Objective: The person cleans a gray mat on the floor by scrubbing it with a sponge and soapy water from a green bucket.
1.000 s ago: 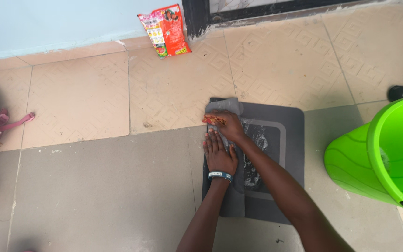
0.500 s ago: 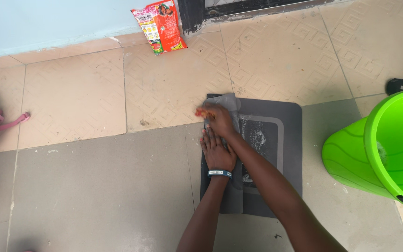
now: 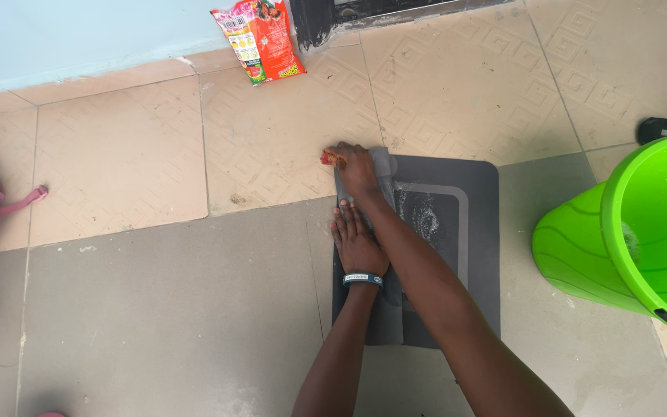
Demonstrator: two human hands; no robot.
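Dark grey floor mat (image 3: 457, 255) lay flat on tiled floor (image 3: 156, 309), soapy at its centre, right hand (image 3: 354, 168) gripped an orange-red scrubber (image 3: 329, 158) at its far left corner, left hand (image 3: 357, 245) pressed flat, fingers spread, on its left edge, green bucket (image 3: 627, 239) near right, red packet (image 3: 260, 40) by wall.

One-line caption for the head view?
Left hand pins a soapy dark grey mat to the floor while right hand presses a red scrubber at its corner.

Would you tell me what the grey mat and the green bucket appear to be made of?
The grey mat looks like matte rubber or a similar soft sheet: it lies limp, its corner folded. The green bucket looks like glossy moulded plastic, with ribbed walls.
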